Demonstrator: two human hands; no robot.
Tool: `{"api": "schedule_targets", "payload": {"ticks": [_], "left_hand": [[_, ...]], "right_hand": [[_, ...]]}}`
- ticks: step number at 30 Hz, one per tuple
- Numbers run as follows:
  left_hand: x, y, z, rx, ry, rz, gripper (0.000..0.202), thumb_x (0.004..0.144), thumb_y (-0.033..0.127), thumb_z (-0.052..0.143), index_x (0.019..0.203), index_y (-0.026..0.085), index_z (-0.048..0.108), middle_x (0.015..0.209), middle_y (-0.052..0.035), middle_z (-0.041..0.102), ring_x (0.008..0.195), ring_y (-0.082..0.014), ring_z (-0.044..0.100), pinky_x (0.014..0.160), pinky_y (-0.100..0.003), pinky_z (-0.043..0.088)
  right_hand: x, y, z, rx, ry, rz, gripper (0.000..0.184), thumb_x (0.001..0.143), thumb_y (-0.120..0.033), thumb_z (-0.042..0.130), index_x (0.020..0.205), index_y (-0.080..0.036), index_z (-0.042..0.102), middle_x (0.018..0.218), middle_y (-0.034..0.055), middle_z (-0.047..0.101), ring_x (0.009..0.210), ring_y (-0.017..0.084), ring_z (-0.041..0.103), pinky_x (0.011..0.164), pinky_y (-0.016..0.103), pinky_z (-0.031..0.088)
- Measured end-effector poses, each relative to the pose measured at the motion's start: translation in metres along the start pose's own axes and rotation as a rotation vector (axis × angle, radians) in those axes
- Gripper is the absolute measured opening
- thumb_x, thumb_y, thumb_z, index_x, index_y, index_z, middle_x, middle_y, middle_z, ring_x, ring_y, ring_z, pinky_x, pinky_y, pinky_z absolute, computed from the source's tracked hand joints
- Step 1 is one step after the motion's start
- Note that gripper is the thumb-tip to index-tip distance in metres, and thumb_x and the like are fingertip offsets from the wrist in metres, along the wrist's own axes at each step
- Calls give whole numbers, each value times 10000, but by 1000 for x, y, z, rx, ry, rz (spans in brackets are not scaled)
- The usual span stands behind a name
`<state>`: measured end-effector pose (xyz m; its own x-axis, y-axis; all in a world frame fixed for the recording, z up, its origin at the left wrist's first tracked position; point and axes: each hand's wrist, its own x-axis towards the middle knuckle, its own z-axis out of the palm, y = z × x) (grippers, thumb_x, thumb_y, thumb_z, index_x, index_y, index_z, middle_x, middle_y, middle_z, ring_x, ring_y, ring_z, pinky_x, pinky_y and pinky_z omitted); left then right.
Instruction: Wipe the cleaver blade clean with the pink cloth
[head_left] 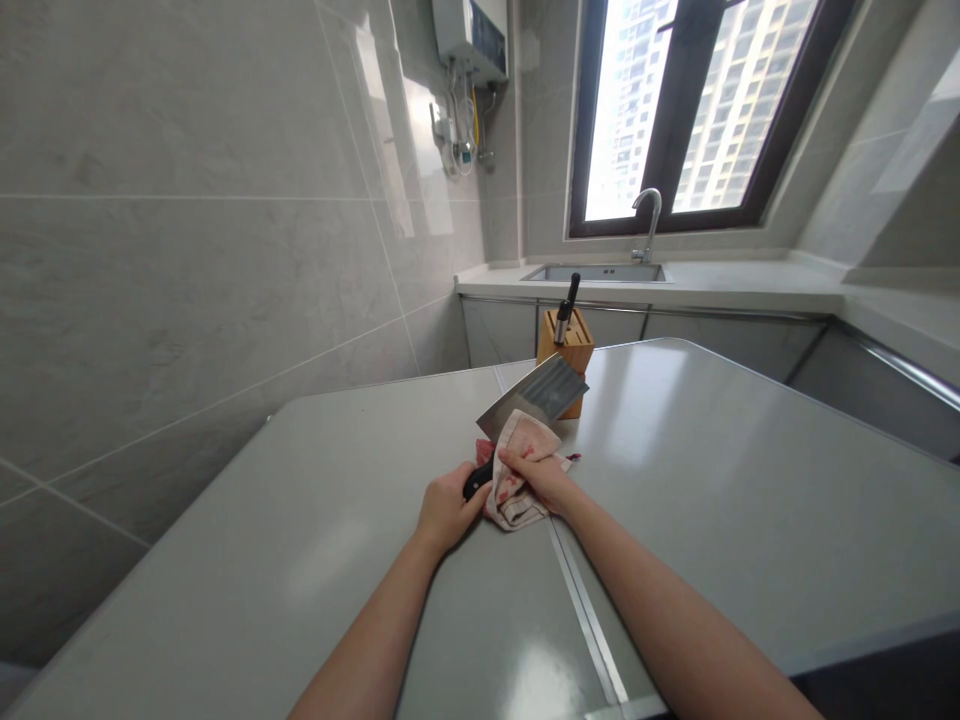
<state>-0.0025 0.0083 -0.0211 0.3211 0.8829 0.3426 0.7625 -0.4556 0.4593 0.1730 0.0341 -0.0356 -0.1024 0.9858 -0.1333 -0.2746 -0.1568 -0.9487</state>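
Left hand: the left hand point(446, 510) has its fingers clenched around the black handle of the cleaver point(541, 392), low over the counter point(750, 480).
Right hand: the right hand point(541, 478) has its fingers grasping a bunched cloth point(529, 435), pressed against the near end of the blade.
Cleaver: it is held just above the middle of the counter, its broad steel blade tilted up and away towards the knife block point(564, 345).
Cloth: pale with reddish marks, it is wrapped over the blade where it meets the handle, its lower folds touching the counter.
Knife block: wooden, it stands just behind the blade, with one black-handled knife point(570, 297) in it.
Beyond: a sink point(596, 272) and faucet point(649, 215) sit under the window point(675, 110).
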Motion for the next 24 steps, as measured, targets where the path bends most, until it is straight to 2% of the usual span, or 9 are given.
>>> {"api": "schedule_targets", "payload": {"ticks": [9,15,20,24], "left_hand": [[1,0,-1,-21,-4,7,285,862,441,449,823,186,570,685,-15,612,600,-147,534,574,-228,353],[1,-2,1,-28,-9,11,278,865,436,454,839,183,565,689,-13,608,609,-147,536,584,-228,362],[1,-2,1,-28,2,6,280,859,438,457,818,185,569,675,-13,608,597,-148,535,571,-228,355],[1,-1,0,-37,1,6,284,861,439,452,839,187,581,690,-17,621,612,-152,549,585,-231,367]], "right_hand": [[0,-1,0,2,-5,-20,334,643,-468,746,794,-188,646,710,37,714,591,183,674,530,272,567],[0,-1,0,-44,43,-40,355,633,-470,750,808,-181,643,743,36,718,653,187,685,581,266,566],[-2,-4,1,-40,3,-37,341,646,-475,736,798,-184,644,713,40,714,676,204,691,594,279,568],[-3,-5,2,-53,29,-48,345,647,-478,733,807,-187,641,766,49,722,709,207,693,606,280,571]]}}
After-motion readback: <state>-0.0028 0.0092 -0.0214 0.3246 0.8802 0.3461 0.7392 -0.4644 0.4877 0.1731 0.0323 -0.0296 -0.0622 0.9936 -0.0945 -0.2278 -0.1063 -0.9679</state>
